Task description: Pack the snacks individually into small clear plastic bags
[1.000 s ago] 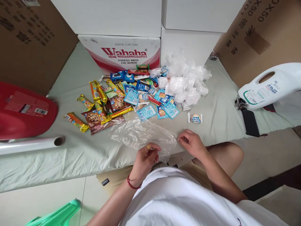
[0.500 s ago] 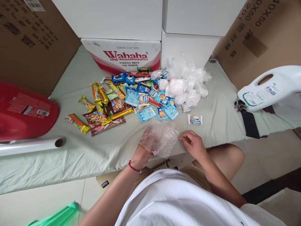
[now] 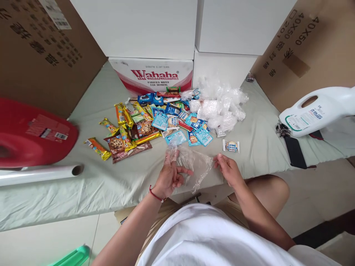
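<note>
A crumpled sheet of clear plastic film is stretched between my hands above the front of the cloth. My left hand, palm turned up, holds the film's left part on its fingers; one finger points right and others are curled. Thumb and fingers of my right hand pinch the film's right edge. Just beyond my right hand lies a small wrapped biscuit. Past the film is a pile of snack packets, with blue sachets nearest and brown cookie packs to the left.
Clear plastic-wrapped bundles are heaped right of the snacks. Behind stands a Wahaha carton under white boxes. A red jug and a film roll lie left; a white detergent bottle and a black phone lie right.
My right hand has taken hold of the film's edge, and the film is now spread wider. My left hand has turned palm up with a finger stretched out.
</note>
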